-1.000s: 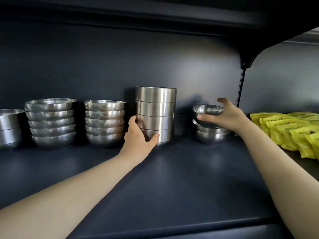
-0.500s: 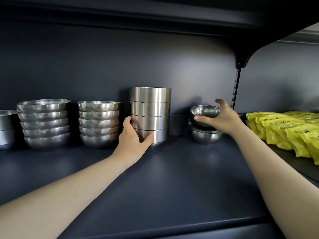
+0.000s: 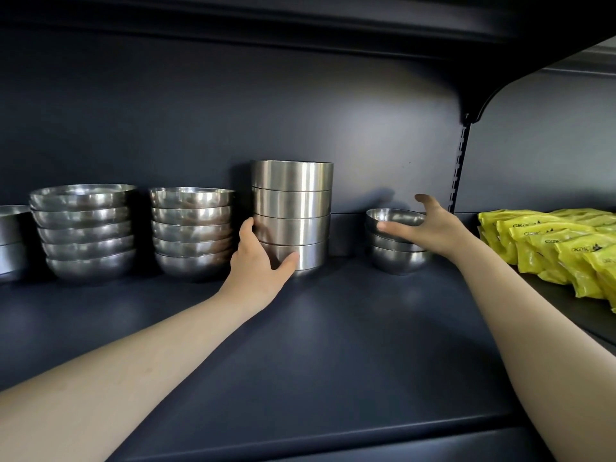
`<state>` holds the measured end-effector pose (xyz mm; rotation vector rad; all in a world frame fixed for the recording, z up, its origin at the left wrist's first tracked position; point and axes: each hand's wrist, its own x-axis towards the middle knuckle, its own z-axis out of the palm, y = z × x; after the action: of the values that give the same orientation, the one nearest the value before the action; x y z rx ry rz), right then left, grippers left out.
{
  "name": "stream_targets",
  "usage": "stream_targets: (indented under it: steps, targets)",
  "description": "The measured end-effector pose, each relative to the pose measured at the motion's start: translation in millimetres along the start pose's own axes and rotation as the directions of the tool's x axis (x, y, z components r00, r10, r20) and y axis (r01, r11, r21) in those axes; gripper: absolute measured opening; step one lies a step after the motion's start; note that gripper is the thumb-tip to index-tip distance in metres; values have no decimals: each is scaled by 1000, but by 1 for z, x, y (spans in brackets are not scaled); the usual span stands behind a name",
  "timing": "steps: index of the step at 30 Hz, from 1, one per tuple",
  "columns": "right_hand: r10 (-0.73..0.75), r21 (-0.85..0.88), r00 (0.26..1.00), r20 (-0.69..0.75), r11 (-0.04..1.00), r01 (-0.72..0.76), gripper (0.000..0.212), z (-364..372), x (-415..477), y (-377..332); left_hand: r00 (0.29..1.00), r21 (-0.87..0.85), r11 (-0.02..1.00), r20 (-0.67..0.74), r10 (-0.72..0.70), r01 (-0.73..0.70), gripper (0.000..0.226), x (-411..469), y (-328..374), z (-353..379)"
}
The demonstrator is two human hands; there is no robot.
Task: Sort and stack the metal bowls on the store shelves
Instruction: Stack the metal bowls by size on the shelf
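Note:
A stack of straight-sided metal bowls (image 3: 292, 201) stands at the back of the dark shelf (image 3: 333, 345). My left hand (image 3: 263, 258) wraps its lower left side, thumb on the front of the bottom bowl. To the right is a short stack of small round bowls (image 3: 396, 258). My right hand (image 3: 430, 228) is at its top bowl (image 3: 393, 216), which sits nested on the stack. The fingers are spread, one lying across the bowl's front and the thumb raised clear of the rim.
Two stacks of round bowls (image 3: 191, 235) (image 3: 86, 235) stand left of the tall stack, with more straight-sided bowls (image 3: 13, 241) at the far left edge. Yellow packets (image 3: 550, 248) fill the neighbouring shelf on the right. An upper shelf (image 3: 300, 25) hangs overhead.
My right hand has lowered the top small bowl from a raised tilt onto the small stack and spread its fingers. The left hand stays on the tall stack.

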<state>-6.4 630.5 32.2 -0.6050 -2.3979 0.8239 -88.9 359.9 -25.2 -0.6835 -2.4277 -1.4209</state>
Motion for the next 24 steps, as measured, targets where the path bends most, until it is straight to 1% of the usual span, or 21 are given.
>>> stream_targets:
  steps: [2,4,6,8,9,12,14,16,18,19,21,23,24]
  targets:
    - [1,0,1000,7,1000,-1,114,0,-1,0,1000,1,1000,6,-4,4,92,0,0,0]
    - [4,-18,1000,7,1000,-4,120,-1,-4,-1,1000,-2,1000,14,-8,8,92,-1,1,-1]
    - [-6,-104,1000,-22,995,4,121,-3,-8,-5,1000,-2,1000,25,-10,10,94,-3,2,-3]
    - [-61,-185,995,-81,982,45,109,-3,-15,-13,998,-4,1000,54,-20,20,97,-7,4,-7]
    - [-98,-187,989,-111,979,76,103,-3,-19,-18,997,-4,1000,76,-26,26,98,-10,5,-10]
    - [-193,-79,966,-171,980,181,82,1,-38,-37,987,12,997,141,-73,73,94,-23,7,-22]
    - [-259,-5,940,-220,964,265,64,8,-55,-54,978,36,994,178,-106,101,88,-34,4,-34]
    - [-352,17,894,-277,928,371,47,18,-76,-74,970,51,991,204,-135,127,83,-45,-4,-50]
    - [-434,43,851,-296,884,466,34,30,-98,-94,965,42,988,210,-156,150,79,-57,-12,-67]
    - [-455,77,844,-283,867,493,28,36,-107,-104,966,41,987,201,-160,155,77,-61,-17,-77]
    - [-461,189,865,-199,848,496,19,51,-123,-126,971,48,982,151,-186,180,73,-63,-25,-96]
    - [-449,302,890,-81,840,451,19,71,-133,-151,971,37,975,94,-222,219,73,-60,-36,-111]
    - [-437,343,899,-24,841,418,25,82,-134,-161,968,26,971,77,-239,238,73,-56,-41,-116]
